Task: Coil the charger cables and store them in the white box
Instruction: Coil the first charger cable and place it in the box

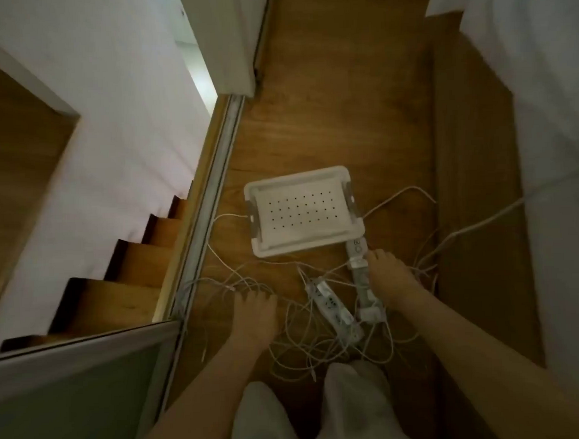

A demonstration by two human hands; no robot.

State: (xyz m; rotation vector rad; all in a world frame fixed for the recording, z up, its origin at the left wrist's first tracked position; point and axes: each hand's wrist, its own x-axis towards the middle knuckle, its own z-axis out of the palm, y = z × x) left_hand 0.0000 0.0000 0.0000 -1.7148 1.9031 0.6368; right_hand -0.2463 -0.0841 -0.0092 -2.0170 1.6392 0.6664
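A white box (pixel 353 217) with a perforated bottom sits on the wooden floor ahead of me, nothing inside it. In front of it lies a tangle of thin white charger cables (pixel 299 337) with two white power strips, one (pixel 334 311) slanted in the middle and one (pixel 358 266) running from the box's near right corner. My left hand (pixel 252 316) reaches down onto the cables at the left, fingers spread on them. My right hand (pixel 390 275) rests against the right power strip, fingers extended; whether it grips anything is unclear.
A sliding-door track (pixel 212 202) runs diagonally at the left, with a wooden staircase (pixel 132 267) dropping beyond it. A thicker white cord (pixel 485 219) leads off to the right toward white bedding (pixel 554 144). My knees in pale trousers (pixel 353 401) are at the bottom.
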